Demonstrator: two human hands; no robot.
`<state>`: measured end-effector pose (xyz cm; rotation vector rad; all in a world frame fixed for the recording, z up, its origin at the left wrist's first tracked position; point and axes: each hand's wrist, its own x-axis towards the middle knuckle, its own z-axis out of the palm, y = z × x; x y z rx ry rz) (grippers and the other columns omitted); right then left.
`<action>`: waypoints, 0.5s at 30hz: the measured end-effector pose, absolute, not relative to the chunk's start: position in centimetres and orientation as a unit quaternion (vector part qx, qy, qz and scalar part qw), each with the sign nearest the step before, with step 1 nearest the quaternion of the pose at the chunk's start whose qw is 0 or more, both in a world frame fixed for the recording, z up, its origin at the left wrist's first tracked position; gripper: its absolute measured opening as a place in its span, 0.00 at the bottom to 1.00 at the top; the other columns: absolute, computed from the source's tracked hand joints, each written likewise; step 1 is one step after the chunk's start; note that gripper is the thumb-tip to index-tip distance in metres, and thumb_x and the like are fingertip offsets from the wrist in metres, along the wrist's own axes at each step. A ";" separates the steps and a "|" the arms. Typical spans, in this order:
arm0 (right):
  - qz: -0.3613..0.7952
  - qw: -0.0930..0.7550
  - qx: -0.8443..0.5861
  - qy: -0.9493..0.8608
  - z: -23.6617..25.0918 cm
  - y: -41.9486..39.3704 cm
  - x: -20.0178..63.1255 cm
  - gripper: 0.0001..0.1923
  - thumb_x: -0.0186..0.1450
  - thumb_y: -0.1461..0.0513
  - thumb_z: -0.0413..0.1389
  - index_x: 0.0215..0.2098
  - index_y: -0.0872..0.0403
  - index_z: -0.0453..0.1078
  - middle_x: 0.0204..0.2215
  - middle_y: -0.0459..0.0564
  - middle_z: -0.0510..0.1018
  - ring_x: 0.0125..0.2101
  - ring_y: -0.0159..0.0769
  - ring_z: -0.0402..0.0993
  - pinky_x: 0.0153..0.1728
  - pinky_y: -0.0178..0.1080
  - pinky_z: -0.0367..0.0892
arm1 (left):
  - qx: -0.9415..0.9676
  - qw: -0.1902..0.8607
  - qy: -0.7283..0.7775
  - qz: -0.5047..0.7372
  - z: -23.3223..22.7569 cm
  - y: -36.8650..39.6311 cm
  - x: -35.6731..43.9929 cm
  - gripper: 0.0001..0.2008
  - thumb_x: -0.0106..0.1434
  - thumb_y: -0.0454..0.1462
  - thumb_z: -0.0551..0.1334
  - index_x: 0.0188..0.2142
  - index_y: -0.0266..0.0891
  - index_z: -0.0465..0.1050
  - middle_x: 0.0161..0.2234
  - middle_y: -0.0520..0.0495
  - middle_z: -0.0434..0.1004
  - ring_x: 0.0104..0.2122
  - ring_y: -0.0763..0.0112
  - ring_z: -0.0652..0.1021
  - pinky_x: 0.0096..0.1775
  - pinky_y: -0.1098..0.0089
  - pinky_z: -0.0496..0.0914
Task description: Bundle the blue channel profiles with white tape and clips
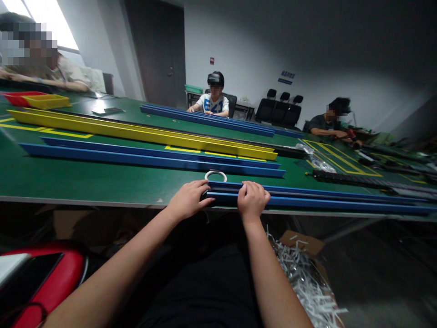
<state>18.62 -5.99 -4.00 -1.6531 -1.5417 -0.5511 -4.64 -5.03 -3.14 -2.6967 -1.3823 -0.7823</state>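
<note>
A long blue channel lies along the front edge of the green table and stretches off to the right. My left hand is at its left end, with the thumb on the near wall and the fingers toward the far wall. A short way to the right, my right hand is closed over the same channel, its fingers curled into it. Just behind my left hand's fingertips rests a white ring, which looks like a roll of tape. What lies under my fingers is hidden.
Beyond the ring lie another blue channel and a yellow channel. More blue channels sit before a person across the green table. A box of shredded paper stands below right, a red stool below left.
</note>
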 end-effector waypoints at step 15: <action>-0.210 0.401 -0.651 -0.609 -3.9 -6.1 18.5 0.15 0.68 0.61 0.45 0.40 0.51 0.75 0.40 0.50 0.79 0.47 0.42 0.67 0.49 0.45 0.48 | -0.844 -0.069 -0.461 -0.263 -2.9 -4.3 -5.0 0.27 0.59 0.57 0.58 0.48 0.43 0.76 0.57 0.45 0.71 0.55 0.57 0.71 0.56 0.60 0.65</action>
